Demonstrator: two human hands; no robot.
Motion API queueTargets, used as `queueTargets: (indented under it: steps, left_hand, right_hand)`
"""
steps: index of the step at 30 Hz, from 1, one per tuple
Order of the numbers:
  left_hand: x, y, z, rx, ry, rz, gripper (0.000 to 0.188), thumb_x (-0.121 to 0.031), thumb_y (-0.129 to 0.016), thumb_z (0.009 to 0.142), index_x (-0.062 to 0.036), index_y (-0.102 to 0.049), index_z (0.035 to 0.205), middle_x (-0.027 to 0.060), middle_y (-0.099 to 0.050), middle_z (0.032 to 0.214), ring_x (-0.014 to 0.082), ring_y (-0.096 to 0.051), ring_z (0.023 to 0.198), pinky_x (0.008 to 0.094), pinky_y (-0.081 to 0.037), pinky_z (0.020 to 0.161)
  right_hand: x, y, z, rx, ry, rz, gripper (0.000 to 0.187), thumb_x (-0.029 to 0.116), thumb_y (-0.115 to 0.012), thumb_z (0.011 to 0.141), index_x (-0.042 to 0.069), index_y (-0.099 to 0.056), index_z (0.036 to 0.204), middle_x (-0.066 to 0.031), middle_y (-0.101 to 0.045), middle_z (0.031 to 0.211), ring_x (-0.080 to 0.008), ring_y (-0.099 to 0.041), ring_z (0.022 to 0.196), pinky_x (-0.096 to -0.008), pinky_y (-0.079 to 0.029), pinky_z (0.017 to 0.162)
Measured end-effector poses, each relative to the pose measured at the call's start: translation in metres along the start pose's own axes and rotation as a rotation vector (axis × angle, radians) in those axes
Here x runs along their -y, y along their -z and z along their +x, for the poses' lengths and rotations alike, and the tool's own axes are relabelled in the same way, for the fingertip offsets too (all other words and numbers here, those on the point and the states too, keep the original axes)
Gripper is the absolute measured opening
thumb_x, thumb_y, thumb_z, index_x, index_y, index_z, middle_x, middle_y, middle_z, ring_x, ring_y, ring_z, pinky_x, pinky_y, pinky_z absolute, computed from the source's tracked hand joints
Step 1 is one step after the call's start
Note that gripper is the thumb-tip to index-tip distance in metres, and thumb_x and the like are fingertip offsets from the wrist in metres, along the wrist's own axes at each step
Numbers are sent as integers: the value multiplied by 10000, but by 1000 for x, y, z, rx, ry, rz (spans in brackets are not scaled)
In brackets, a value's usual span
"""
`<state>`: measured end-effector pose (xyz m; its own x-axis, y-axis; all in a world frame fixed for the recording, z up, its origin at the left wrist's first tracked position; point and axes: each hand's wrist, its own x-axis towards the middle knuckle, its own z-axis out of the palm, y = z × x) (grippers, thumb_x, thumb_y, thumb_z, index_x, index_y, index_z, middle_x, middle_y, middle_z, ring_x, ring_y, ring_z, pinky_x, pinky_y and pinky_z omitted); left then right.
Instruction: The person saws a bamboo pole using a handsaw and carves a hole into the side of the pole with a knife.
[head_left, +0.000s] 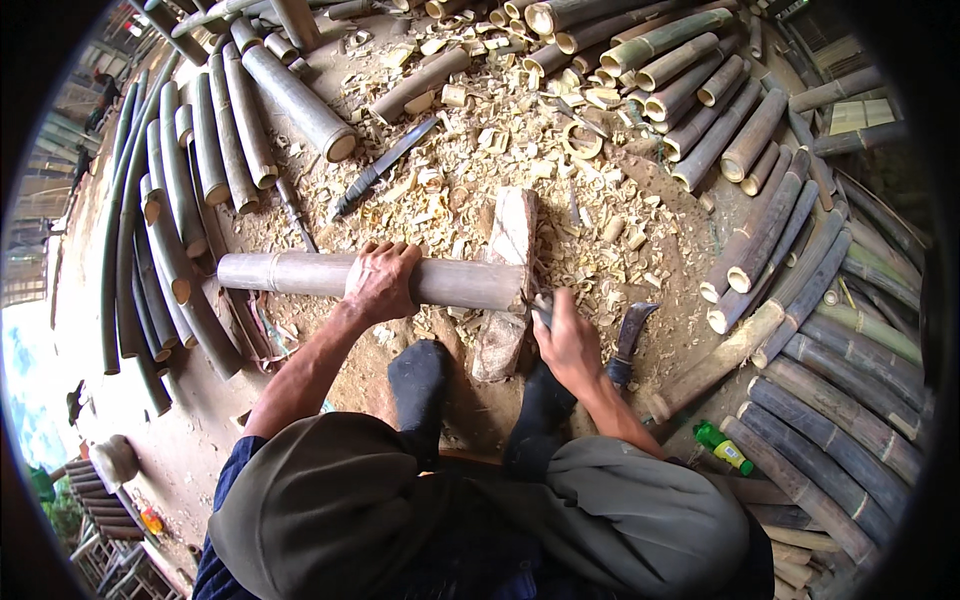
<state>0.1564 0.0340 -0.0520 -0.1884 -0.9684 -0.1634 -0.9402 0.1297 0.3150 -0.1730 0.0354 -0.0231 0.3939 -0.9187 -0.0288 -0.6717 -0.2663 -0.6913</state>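
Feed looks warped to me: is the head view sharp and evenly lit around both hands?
Head view: soft, even daylight, no glare; left hand on the bamboo pole and right hand at its cut end look sharp; fisheye bends the stacked bamboo near the black rim.

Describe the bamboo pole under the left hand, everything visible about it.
The bamboo pole is a pale grey-tan round length with a faint node ring near its left end. It lies about level across the picture. Its right end rests on a wood block standing among chips. The left hand grips over its middle from above. The right hand holds a small tool at its right end; the tool's kind is hard to tell. The pole's surface looks smooth and dry.
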Motion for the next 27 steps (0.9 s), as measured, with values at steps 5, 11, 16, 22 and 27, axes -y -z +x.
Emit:
queueTargets:
  steps: [5, 11, 16, 22, 27]
  left_hand:
    - [7, -6, -5, 24, 23, 13, 570, -237, -855, 601, -74, -635, 1100, 146, -689, 1024, 347, -663, 1061, 481, -495, 992]
    - [1, -2, -1, -5, -27, 10, 595, -248, -863, 597, -72, -630, 1116, 142, -687, 1041, 347, -662, 1056, 475, -495, 988]
    - [1, -4, -4, -15, -5, 1, 546, -217, -839, 604, -78, -621, 1084, 135, -675, 1026, 334, -658, 1047, 464, -478, 987]
    - [0, -17, -19, -283, -40, 47, 387, -138, -705, 705, -63, -620, 1074, 137, -652, 1014, 339, -636, 998, 473, -468, 942]
    - [-7, -23, -9, -233, -47, 44, 463, -141, -728, 677, -54, -628, 1121, 134, -659, 1040, 339, -640, 1018, 475, -471, 957]
  right_hand:
    - [15, 10, 7, 121, -115, -85, 362, 199, -675, 985, -12, -494, 1218, -280, -700, 868, -474, -703, 737, -512, -554, 609]
    - [14, 16, 4, 19, 48, 28, 324, 110, -662, 985, -9, -467, 1215, -211, -681, 824, -385, -726, 702, -458, -571, 593]
    - [-20, 12, 8, 252, -182, -146, 354, 229, -639, 1007, -20, -467, 1190, -274, -690, 818, -463, -707, 721, -519, -570, 642]
    - [23, 26, 4, -100, 152, 151, 290, 169, -673, 1005, -2, -498, 1160, -241, -689, 796, -383, -722, 661, -464, -573, 578]
    - [-20, 9, 8, 268, -273, -108, 343, 246, -643, 1020, 13, -461, 1193, -263, -713, 850, -445, -714, 706, -528, -546, 608]
